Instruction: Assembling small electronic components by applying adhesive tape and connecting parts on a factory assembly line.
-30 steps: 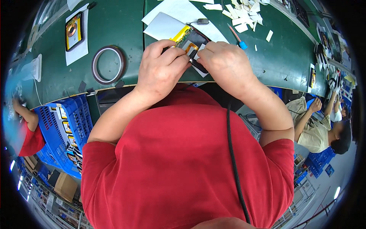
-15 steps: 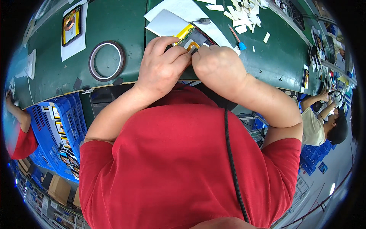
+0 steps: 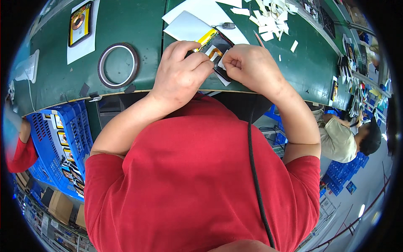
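Note:
An opened handheld electronic device (image 3: 219, 42) lies on the bench in front of me, with a dark frame, an orange flex cable (image 3: 215, 53) and yellow tape along one edge. A flat silver battery pack (image 3: 187, 28) extends from its far left side. Bent around the device's left edge are the fingers of my left hand (image 3: 179, 72), gripping it. My right hand (image 3: 253, 67) is closed in a pinch at the device's right edge; anything between those fingertips is hidden. Beyond it shows the thin reddish shaft of a tool (image 3: 258, 38), its other end covered by my hand.
A tape roll (image 3: 135, 63) lies left on the green bench (image 3: 151, 25). Farther left, another device (image 3: 79, 24) rests on white paper. White strips (image 3: 273, 19) are heaped at the far right. A blue crate (image 3: 86, 126) stands below left; a co-worker (image 3: 342, 138) is at right.
My right hand has shifted to the right and its elbow has drawn in, uncovering the device's near end. The tool's blue end is now hidden. My left hand has barely moved.

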### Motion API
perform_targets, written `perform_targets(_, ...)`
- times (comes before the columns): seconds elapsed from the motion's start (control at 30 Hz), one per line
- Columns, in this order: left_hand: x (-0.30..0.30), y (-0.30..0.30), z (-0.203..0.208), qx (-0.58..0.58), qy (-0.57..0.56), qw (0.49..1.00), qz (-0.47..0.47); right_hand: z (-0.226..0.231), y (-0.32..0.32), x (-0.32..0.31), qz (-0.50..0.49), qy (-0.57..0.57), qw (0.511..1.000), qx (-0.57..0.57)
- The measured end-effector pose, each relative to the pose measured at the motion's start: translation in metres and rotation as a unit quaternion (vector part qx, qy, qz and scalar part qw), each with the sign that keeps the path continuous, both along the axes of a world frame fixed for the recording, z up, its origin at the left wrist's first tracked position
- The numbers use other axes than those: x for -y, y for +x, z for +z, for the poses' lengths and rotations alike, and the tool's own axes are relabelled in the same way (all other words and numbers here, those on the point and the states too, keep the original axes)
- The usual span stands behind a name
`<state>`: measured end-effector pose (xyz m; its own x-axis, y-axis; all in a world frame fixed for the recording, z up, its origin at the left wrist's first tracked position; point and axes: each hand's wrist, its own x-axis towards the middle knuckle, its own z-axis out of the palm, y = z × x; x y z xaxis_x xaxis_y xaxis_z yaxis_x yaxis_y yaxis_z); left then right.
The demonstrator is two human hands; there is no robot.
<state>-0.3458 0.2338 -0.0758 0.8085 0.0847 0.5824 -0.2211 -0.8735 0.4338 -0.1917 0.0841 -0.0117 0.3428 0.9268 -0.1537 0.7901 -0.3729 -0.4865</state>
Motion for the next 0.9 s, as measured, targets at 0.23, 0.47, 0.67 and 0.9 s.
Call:
perform_targets(0.23, 0.000, 0.001, -0.002, 0.001, 0.002, 1.000, 0.004, -0.001, -0.008, -0.001, 0.014, 0.026, 0.997, 0.067)
perform_targets(0.47, 0.001, 0.000, 0.001, -0.004, 0.003, 1.000, 0.006, -0.003, -0.015, -0.005, 0.000, -0.004, 0.993, 0.115)
perform_targets(0.67, 0.001, -0.001, 0.001, -0.009, -0.001, 1.000, 0.003, -0.003, -0.005, 0.003, -0.098, 0.039, 0.994, 0.000)
perform_targets(0.9, 0.001, 0.000, 0.000, -0.013, -0.001, 1.000, 0.002, 0.003, 0.028, 0.023, -0.258, 0.089, 0.956, -0.108)
